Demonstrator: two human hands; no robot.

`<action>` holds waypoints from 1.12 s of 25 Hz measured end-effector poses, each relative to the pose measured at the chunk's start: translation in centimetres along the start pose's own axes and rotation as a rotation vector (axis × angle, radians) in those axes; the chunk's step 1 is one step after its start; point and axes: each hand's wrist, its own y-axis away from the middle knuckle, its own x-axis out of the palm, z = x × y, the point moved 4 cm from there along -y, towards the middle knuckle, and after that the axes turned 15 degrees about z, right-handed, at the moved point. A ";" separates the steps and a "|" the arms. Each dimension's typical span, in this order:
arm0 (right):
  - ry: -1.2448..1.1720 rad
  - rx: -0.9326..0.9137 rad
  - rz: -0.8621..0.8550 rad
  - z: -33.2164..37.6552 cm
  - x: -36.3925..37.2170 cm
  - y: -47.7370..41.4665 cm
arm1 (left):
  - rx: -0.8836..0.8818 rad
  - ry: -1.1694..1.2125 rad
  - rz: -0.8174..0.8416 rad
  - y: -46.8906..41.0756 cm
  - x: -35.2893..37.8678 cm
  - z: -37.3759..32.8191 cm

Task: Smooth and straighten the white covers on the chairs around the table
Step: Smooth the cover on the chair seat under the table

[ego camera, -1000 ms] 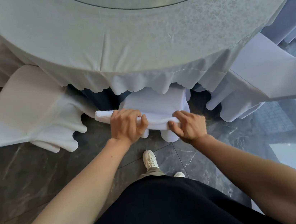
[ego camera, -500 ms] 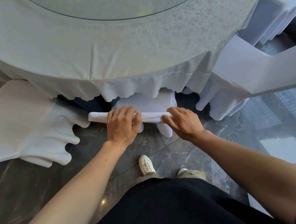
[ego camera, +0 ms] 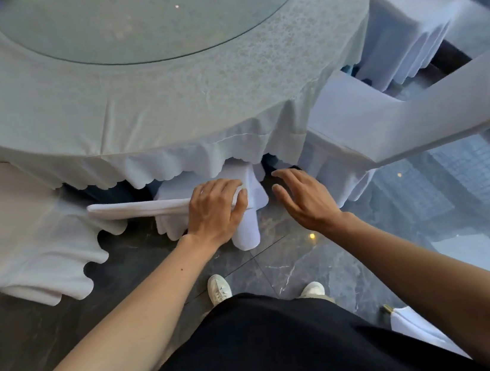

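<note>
A chair in a white cover (ego camera: 134, 209) is pushed under the round table right in front of me; only its back's top edge and one covered leg show. My left hand (ego camera: 215, 209) grips the right end of that top edge, fingers curled over the cloth. My right hand (ego camera: 303, 198) hovers just to the right of the chair, fingers spread and holding nothing. Two more covered chairs stand at the left (ego camera: 16, 234) and at the right (ego camera: 385, 123).
The round table (ego camera: 164, 102) wears a pale cloth with a scalloped hem and a glass turntable on top. Dark glossy stone floor lies around my white shoes (ego camera: 219, 288). Another covered chair (ego camera: 408, 17) is at the far right, and a white cover corner pokes in at the lower right.
My right hand has let go of the chair back's top edge and opened beside it. My left hand has slid rightward along the edge. The view has shifted.
</note>
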 end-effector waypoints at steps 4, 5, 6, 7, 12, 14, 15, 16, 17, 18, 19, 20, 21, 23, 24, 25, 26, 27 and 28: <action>0.043 0.040 -0.091 -7.8 -6.4 5.1 | 0.088 0.030 -0.046 -4.5 1.9 -9.9; 0.055 0.051 -0.120 -9.8 -8.0 6.4 | 0.110 0.042 -0.038 -5.8 2.4 -12.3; 0.067 0.066 -0.144 -11.8 -9.6 7.8 | 0.135 0.044 -0.029 -7.1 3.1 -14.9; 0.080 0.087 -0.167 -13.6 -11.0 9.2 | 0.163 0.047 -0.011 -8.2 3.8 -17.3; 0.115 0.188 -0.285 -21.6 -18.1 14.9 | 0.294 0.052 0.054 -14.4 6.1 -28.4; 0.147 0.215 -0.313 -24.4 -20.5 16.4 | 0.337 0.047 0.087 -17.0 7.0 -31.6; 0.157 0.223 -0.322 -25.8 -21.7 16.8 | 0.355 0.041 0.102 -18.4 7.4 -32.9; 0.180 0.234 -0.326 -27.1 -22.8 17.1 | 0.379 0.032 0.105 -19.7 7.7 -34.1; 0.201 0.231 -0.318 -27.7 -23.2 17.2 | 0.397 0.032 0.094 -20.3 7.9 -34.7; 0.223 0.250 -0.311 -29.4 -24.1 17.3 | 0.414 0.031 0.100 -21.7 8.8 -35.9; 0.229 0.281 -0.308 -31.5 -25.4 17.4 | 0.427 0.042 0.122 -23.7 9.6 -37.4; 0.241 0.297 -0.306 -33.4 -26.5 17.1 | 0.432 0.070 0.126 -25.5 10.1 -38.6; 0.263 0.323 -0.298 -36.1 -28.1 16.9 | 0.440 0.079 0.134 -28.3 10.9 -40.5; 0.295 0.311 -0.266 -38.2 -29.4 16.5 | 0.444 0.094 0.103 -30.5 11.4 -42.1; 0.300 0.323 -0.234 -40.5 -31.1 15.8 | 0.432 0.123 0.115 -33.0 12.0 -43.4; 0.293 0.318 -0.228 -41.9 -32.5 15.4 | 0.422 0.161 0.107 -34.8 12.0 -44.4; 0.297 0.329 -0.204 -44.3 -34.6 14.8 | 0.410 0.185 0.123 -37.5 12.3 -46.1; 0.294 0.318 -0.197 -44.4 -34.5 14.9 | 0.414 0.186 0.103 -37.4 12.6 -46.3; 0.329 0.319 -0.173 -45.9 -35.4 14.6 | 0.406 0.182 0.102 -38.5 13.1 -47.2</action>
